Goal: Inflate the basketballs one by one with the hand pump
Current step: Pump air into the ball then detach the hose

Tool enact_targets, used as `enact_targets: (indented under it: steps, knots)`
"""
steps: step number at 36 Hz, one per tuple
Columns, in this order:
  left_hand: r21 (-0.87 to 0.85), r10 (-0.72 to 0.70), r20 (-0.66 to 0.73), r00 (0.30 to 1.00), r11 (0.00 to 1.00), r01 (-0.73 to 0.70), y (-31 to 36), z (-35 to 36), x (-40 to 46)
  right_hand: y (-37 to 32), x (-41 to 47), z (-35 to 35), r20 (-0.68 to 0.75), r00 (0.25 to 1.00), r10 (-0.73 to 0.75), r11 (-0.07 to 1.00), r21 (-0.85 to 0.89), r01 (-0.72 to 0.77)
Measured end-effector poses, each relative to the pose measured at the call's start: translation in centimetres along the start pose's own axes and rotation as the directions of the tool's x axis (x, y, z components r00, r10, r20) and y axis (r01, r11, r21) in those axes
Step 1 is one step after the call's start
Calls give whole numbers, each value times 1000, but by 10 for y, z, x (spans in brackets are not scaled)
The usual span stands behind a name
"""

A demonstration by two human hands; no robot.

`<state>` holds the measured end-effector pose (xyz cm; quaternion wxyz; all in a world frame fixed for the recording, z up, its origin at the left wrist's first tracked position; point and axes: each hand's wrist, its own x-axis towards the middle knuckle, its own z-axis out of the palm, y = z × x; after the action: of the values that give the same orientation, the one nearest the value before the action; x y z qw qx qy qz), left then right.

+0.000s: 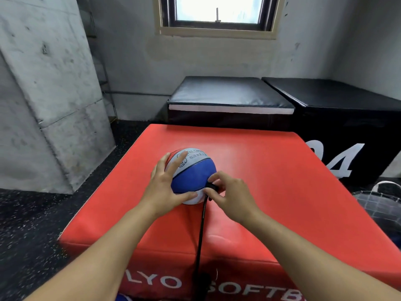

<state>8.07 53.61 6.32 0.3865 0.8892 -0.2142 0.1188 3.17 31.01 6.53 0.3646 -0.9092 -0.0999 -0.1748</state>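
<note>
Basketball (192, 174) | between hands | left hand (167, 187) steadies | right hand (230, 195) pinches nozzle (213, 186)

ball (191, 170) sits on the soft box (282, 192) – two padded boxes (227, 94) behind it, basket (382, 198) off to the right

A red padded plyo box (271, 181) with white lettering on its near side carries the things. A red, white and blue basketball (193, 170) sits on its top, left of centre. A black hose (200, 231) trails from the ball across the top and over the near edge.
</note>
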Motion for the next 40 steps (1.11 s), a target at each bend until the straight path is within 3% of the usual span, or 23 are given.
enact_targets:
  steps: [4,13,19,26,32,40]
  knots:
    - [62,-17,15,1000,998,16,-1,5,-3,-2,0,2,-27,1000,15,999,41,-13]
    - [34,-34,-65,997,999,37,-4,14,-4,-6,-7,-8,0,1000,31,999,17,-31]
    - [-28,-136,-85,987,991,134,-13,5,0,-15,-14,-35,-43,998,44,996,79,-40]
    - [-30,-120,-85,989,993,118,-8,2,-1,-50,1,-104,-218,975,51,982,189,-9]
    - [-48,-155,-104,982,987,150,-11,3,-2,-75,41,-180,-410,912,-8,994,100,54]
    - [-15,-103,-97,990,995,102,-11,7,-3,-70,79,-233,-559,828,-45,998,15,65]
